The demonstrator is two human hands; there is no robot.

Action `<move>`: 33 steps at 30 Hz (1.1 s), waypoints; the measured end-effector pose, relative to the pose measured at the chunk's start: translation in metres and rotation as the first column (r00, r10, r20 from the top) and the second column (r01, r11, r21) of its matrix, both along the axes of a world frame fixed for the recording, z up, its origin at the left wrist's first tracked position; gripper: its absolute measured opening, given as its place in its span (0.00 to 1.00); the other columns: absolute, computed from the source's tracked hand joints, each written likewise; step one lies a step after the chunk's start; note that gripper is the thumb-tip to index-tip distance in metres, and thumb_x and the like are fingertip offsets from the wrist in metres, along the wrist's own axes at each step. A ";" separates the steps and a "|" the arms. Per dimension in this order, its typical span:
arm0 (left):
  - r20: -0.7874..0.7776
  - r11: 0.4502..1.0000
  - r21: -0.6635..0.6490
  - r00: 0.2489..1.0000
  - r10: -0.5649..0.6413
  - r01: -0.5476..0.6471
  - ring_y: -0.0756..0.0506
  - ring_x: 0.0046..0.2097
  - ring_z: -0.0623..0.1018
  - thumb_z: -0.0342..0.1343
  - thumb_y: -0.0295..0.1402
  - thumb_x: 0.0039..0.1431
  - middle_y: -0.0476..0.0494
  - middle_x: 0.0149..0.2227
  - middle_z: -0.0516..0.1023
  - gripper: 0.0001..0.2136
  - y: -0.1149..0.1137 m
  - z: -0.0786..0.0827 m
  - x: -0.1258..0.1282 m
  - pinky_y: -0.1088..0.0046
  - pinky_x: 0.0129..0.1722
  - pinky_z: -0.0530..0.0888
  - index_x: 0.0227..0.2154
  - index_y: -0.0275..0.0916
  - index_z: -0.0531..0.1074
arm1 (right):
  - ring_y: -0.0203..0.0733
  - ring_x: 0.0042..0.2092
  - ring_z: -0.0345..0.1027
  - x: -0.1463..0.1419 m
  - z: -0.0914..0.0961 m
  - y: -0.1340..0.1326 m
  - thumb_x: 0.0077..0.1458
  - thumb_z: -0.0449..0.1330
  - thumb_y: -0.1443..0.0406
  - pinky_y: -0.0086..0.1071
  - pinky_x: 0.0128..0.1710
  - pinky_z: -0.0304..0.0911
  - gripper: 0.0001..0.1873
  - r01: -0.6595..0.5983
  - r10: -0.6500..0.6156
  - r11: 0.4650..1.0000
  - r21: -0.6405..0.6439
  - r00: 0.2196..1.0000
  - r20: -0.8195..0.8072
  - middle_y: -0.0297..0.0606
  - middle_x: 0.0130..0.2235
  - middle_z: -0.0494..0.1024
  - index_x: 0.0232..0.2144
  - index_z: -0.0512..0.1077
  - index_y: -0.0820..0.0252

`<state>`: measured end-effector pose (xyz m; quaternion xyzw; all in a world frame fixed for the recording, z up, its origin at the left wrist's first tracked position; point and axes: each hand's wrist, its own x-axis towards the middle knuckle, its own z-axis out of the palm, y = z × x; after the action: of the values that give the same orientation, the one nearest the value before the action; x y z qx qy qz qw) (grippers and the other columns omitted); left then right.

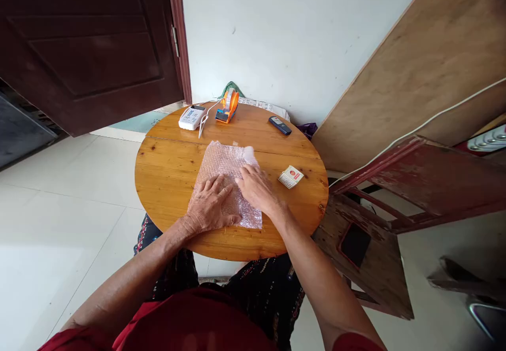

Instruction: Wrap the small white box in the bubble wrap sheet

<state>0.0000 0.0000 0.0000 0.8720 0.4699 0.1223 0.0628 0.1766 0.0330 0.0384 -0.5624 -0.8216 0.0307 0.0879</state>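
Your left hand (pixel 209 207) and right hand (pixel 258 187) press flat, fingers (pixel 212 186) spread and gripping nothing, on one bubble wrap (pixel 225 164) at the bench (pixel 166 174) middle. Right: one box (pixel 290 176). Far: one phone (pixel 280 125), one tape dispenser (pixel 228 107), one white device (pixel 192 117).

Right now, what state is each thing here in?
bubble wrap: spread flat on the table, under both hands.
left hand: open, palm down on the bubble wrap.
right hand: open, palm down on the bubble wrap.
door: swung open.
tape dispenser: upright, untouched.

Glossy varnished wooden table (pixel 166 172); clear plastic bubble wrap (pixel 225 166).
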 end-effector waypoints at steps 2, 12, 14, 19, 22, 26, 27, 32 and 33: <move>0.016 1.000 -0.019 1.000 0.004 -0.003 0.27 0.68 0.58 0.60 0.61 0.51 0.28 0.68 0.59 0.42 0.001 0.001 -0.001 0.43 0.65 0.58 0.63 0.39 0.65 | 0.58 0.60 0.63 0.018 -0.008 0.007 0.68 0.51 0.61 0.50 0.57 0.59 0.20 0.121 -0.121 0.993 0.000 0.991 0.052 0.55 0.61 0.70 0.56 0.68 0.68; 0.005 0.998 -0.068 1.000 -0.018 0.018 0.29 0.67 0.60 0.62 0.53 0.55 0.32 0.68 0.59 0.33 0.009 0.021 -0.008 0.45 0.65 0.59 0.59 0.41 0.69 | 0.58 0.61 0.63 0.032 -0.023 0.006 0.67 0.51 0.61 0.50 0.55 0.59 0.19 0.166 -0.165 0.983 0.082 0.986 -0.021 0.53 0.63 0.69 0.55 0.69 0.64; -0.008 0.998 -0.057 1.000 0.008 -0.008 0.29 0.67 0.59 0.64 0.52 0.52 0.31 0.67 0.61 0.34 0.018 0.019 -0.009 0.44 0.65 0.58 0.60 0.41 0.67 | 0.59 0.62 0.62 0.034 -0.024 0.010 0.67 0.51 0.62 0.51 0.56 0.59 0.19 0.160 -0.157 0.983 0.091 0.987 -0.040 0.55 0.63 0.69 0.55 0.69 0.64; -0.017 0.995 -0.103 1.000 0.008 -0.009 0.27 0.68 0.58 0.66 0.53 0.48 0.32 0.67 0.61 0.40 0.042 0.015 -0.010 0.41 0.65 0.56 0.62 0.44 0.64 | 0.58 0.63 0.60 0.039 -0.030 0.021 0.65 0.51 0.65 0.52 0.58 0.58 0.19 0.193 -0.185 0.975 0.112 0.980 -0.078 0.55 0.62 0.69 0.56 0.68 0.65; -0.039 0.994 -0.104 0.999 0.037 -0.041 0.27 0.67 0.59 0.65 0.53 0.51 0.31 0.66 0.61 0.36 0.036 0.021 -0.006 0.40 0.64 0.57 0.60 0.43 0.67 | 0.59 0.63 0.59 0.042 -0.033 0.023 0.65 0.50 0.65 0.52 0.60 0.57 0.20 0.188 -0.176 0.975 0.121 0.979 -0.101 0.56 0.62 0.69 0.57 0.68 0.66; -0.005 0.998 -0.058 1.000 -0.024 0.023 0.29 0.69 0.58 0.58 0.51 0.60 0.30 0.68 0.59 0.30 0.010 0.029 0.013 0.41 0.66 0.55 0.61 0.42 0.67 | 0.58 0.64 0.58 0.042 -0.034 0.022 0.66 0.48 0.67 0.51 0.62 0.56 0.20 0.174 -0.156 0.975 0.141 0.979 -0.130 0.57 0.61 0.69 0.56 0.68 0.69; 0.001 0.997 -0.058 0.998 -0.059 0.059 0.29 0.70 0.56 0.56 0.52 0.61 0.31 0.69 0.57 0.30 0.004 0.028 0.019 0.41 0.66 0.54 0.63 0.42 0.66 | 0.57 0.64 0.58 0.041 -0.033 0.022 0.66 0.48 0.67 0.50 0.62 0.56 0.20 0.170 -0.151 0.975 0.145 0.979 -0.135 0.56 0.61 0.69 0.55 0.69 0.70; 0.017 0.986 -0.085 0.990 -0.140 0.141 0.27 0.71 0.53 0.51 0.57 0.62 0.30 0.70 0.55 0.33 -0.006 0.017 0.038 0.35 0.66 0.50 0.65 0.45 0.62 | 0.55 0.66 0.57 0.042 -0.018 0.010 0.64 0.48 0.69 0.49 0.64 0.54 0.22 0.134 -0.097 0.969 0.207 0.979 -0.181 0.54 0.62 0.68 0.58 0.68 0.67; 0.017 0.986 -0.081 0.989 -0.148 0.149 0.27 0.71 0.53 0.51 0.58 0.62 0.30 0.70 0.55 0.34 -0.005 0.015 0.038 0.34 0.66 0.49 0.65 0.45 0.63 | 0.56 0.66 0.56 0.045 -0.014 0.006 0.63 0.50 0.68 0.50 0.64 0.54 0.23 0.150 -0.106 0.959 0.239 0.976 -0.188 0.54 0.63 0.67 0.59 0.67 0.66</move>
<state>0.0381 -0.0054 0.0152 0.9005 0.4081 0.1026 0.1097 0.2217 0.0387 0.0248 -0.5940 -0.7699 -0.0308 0.2314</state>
